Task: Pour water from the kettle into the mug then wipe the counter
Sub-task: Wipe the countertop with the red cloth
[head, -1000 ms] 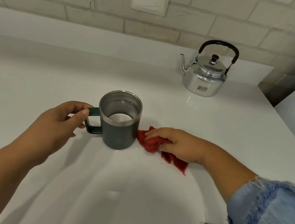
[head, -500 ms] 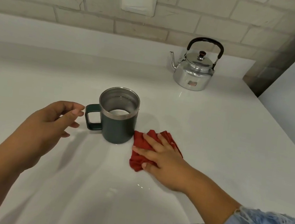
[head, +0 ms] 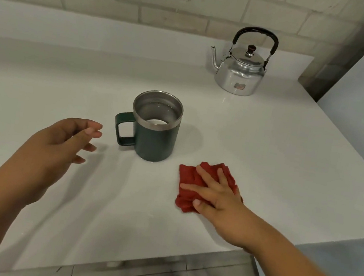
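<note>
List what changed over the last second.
The left hand let go of the mug handle and drew back, now open beside it. The right hand slid the red cloth away from the mug's base toward the near edge of the counter, fingers flat on it. Mug and kettle stayed put.

A dark green steel-lined mug (head: 155, 129) stands upright mid-bench (head: 268, 150), silver kettle (head: 240, 72) behind, crumpled red cloth (head: 195, 184) beside.

Mug (head: 157, 134) on the counter (head: 267, 154), kettle (head: 240, 72) behind it to the right, cloth (head: 195, 184) right of the mug under the right hand (head: 217, 196), left hand (head: 58, 146) left of the mug's handle, apart
</note>
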`<state>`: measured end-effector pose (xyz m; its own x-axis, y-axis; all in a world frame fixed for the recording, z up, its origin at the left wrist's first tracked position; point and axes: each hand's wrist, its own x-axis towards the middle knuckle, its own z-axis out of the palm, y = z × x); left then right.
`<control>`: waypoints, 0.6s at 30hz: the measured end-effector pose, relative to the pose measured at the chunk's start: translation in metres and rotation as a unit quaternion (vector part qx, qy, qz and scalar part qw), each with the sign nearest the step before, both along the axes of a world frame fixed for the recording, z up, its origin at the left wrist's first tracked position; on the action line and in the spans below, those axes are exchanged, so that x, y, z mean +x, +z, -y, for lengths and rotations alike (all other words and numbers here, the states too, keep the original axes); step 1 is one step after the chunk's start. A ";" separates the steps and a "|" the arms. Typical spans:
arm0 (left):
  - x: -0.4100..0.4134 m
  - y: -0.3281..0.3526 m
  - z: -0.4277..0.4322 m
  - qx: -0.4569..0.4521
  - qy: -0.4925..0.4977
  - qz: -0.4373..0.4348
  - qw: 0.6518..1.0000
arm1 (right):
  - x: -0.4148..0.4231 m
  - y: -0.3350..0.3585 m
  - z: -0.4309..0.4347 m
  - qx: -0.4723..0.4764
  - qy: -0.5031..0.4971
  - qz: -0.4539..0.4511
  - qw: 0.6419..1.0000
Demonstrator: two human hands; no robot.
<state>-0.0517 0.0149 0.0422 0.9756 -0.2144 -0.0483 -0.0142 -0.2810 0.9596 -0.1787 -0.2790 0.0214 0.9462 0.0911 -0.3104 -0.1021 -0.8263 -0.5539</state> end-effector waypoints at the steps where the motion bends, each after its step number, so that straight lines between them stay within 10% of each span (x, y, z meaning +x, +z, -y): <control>1: 0.000 -0.001 0.000 0.002 -0.002 -0.002 1.000 | 0.002 -0.003 -0.012 -0.006 -0.011 0.021 1.000; 8: 0.002 0.000 -0.007 -0.001 -0.025 0.000 1.000 | -0.005 0.020 -0.015 0.345 -0.265 0.041 0.900; 18: 0.005 -0.001 -0.007 0.020 -0.027 -0.003 0.999 | 0.012 -0.007 -0.057 -0.059 -0.013 0.035 0.998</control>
<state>-0.0466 0.0217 0.0416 0.9622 -0.2649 -0.0626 -0.0257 -0.3176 0.9479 -0.1667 -0.2221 0.0147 0.9675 0.0328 -0.2506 -0.0893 -0.8833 -0.4602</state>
